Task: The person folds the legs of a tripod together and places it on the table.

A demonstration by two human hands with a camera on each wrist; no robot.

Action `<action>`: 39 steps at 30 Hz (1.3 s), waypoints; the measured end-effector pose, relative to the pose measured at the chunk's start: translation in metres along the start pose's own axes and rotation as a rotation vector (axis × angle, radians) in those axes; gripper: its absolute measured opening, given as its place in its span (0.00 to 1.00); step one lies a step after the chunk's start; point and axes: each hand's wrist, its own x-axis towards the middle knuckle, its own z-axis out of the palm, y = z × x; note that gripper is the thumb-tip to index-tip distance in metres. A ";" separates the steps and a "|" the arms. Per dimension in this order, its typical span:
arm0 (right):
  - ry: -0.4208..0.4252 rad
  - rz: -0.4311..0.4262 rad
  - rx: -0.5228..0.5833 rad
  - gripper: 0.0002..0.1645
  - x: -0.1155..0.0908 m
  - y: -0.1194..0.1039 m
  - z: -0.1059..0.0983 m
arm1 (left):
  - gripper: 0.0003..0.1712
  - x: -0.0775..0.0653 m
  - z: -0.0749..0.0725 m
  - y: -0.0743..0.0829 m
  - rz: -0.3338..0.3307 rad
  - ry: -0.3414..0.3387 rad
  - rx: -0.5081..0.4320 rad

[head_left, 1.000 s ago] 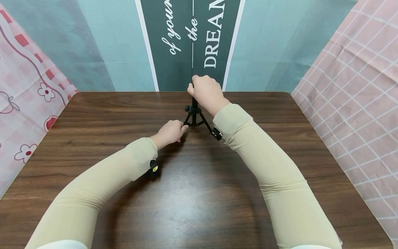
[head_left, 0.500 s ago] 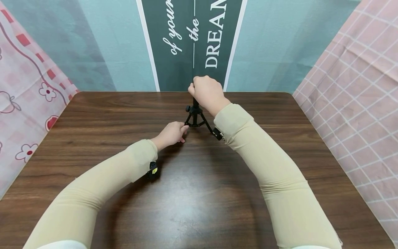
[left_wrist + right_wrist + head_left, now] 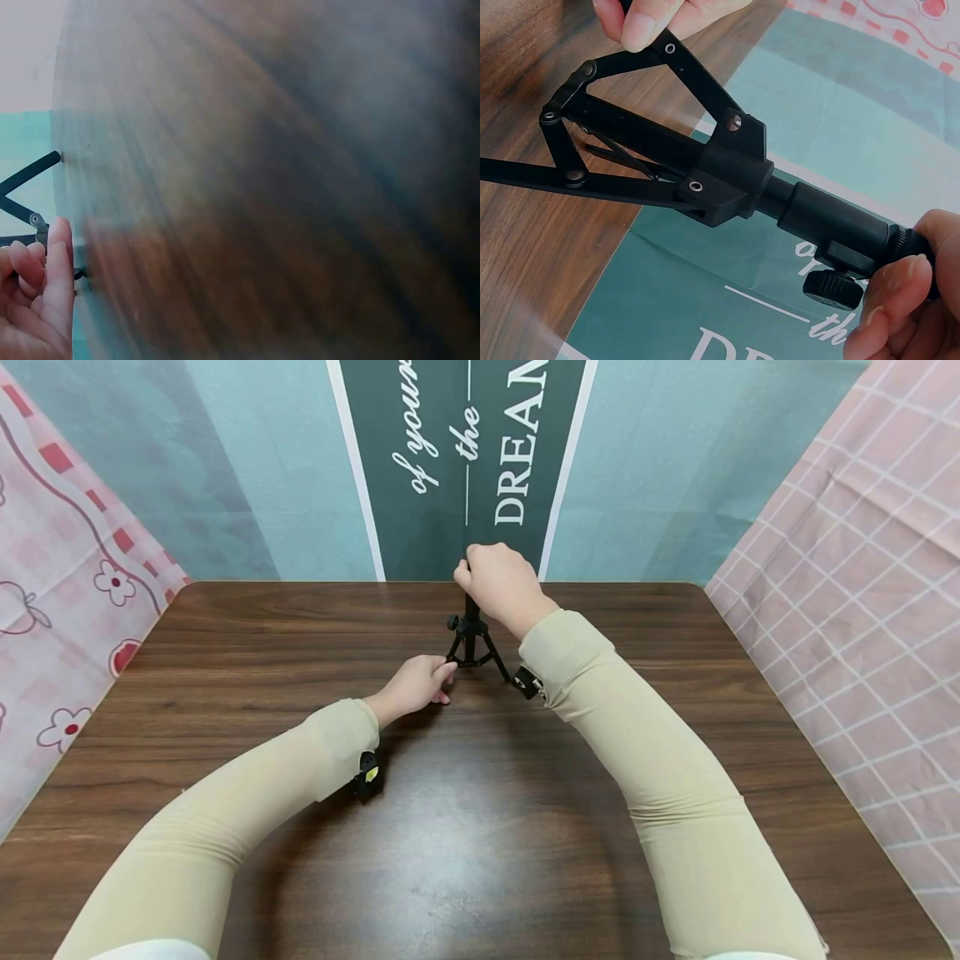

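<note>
A black mini tripod [image 3: 470, 647] stands upright near the far edge of the table, with its legs spread. My right hand [image 3: 501, 583] grips the top of its centre column from above. In the right wrist view, that hand's fingers curl round the column end beside a knurled knob [image 3: 834, 289]. The left hand [image 3: 415, 683] is low at the tripod's left side. Its thumb and fingers pinch one leg [image 3: 701, 84] near the brace joint, as the right wrist view shows. In the left wrist view only part of the hand [image 3: 41, 300] and some leg bars [image 3: 30, 172] show.
The tripod is on a dark wood table [image 3: 450, 827]. A blue-green backdrop cloth [image 3: 637, 468] with white lettering hangs behind it. Pink patterned cloth [image 3: 67, 560] borders the left side and pink checked cloth [image 3: 877, 568] the right.
My left hand has shifted very slightly toward the near side at the tripod's leg. The right hand keeps its grip on the column, almost still.
</note>
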 end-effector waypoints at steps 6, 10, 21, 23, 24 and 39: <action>0.009 0.001 0.006 0.18 -0.001 0.000 0.000 | 0.20 0.002 0.000 -0.002 0.020 -0.010 -0.028; 0.012 0.005 0.013 0.18 -0.001 0.000 0.000 | 0.20 0.002 -0.001 -0.003 0.025 -0.024 -0.043; 0.019 0.014 0.025 0.18 -0.005 -0.003 0.001 | 0.20 0.000 -0.001 -0.005 0.028 -0.021 -0.056; 0.017 0.018 0.028 0.18 -0.006 -0.003 0.001 | 0.20 0.000 -0.001 -0.005 0.030 -0.027 -0.046; 0.016 0.020 0.030 0.18 -0.006 -0.003 0.001 | 0.20 -0.001 -0.002 -0.005 0.036 -0.032 -0.034; 0.036 0.018 0.030 0.18 -0.009 -0.005 0.004 | 0.18 -0.005 -0.008 0.008 0.022 -0.028 0.341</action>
